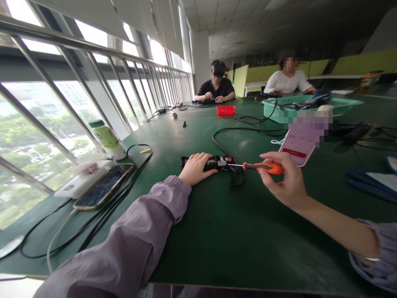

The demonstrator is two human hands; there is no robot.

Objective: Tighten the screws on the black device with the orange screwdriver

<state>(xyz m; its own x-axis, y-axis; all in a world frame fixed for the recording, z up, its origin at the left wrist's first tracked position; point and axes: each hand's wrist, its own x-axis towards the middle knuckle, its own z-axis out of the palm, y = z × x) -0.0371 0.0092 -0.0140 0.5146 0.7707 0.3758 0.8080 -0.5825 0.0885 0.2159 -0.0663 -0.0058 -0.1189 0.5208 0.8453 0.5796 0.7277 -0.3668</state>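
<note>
My left hand (198, 167) is wrapped over a black cylindrical device (222, 162) that lies on the green table, pressing it down. The device's right end is opened up, showing orange and metallic parts and thin wires, and a black cable is beside it. In my right hand (287, 180) is a screwdriver (263, 167) with an orange and black handle, pinched between thumb and fingers. Its thin shaft points left, and the tip is at the device's exposed end; whether it sits in a screw is too small to tell.
A phone showing a timer (299, 142) stands propped behind my right hand. Farther back are a green basket (273, 111) and a red box (226, 111). At left are a bottle (107, 140), another phone (104, 188) and cables. Two people sit across the table (217, 244).
</note>
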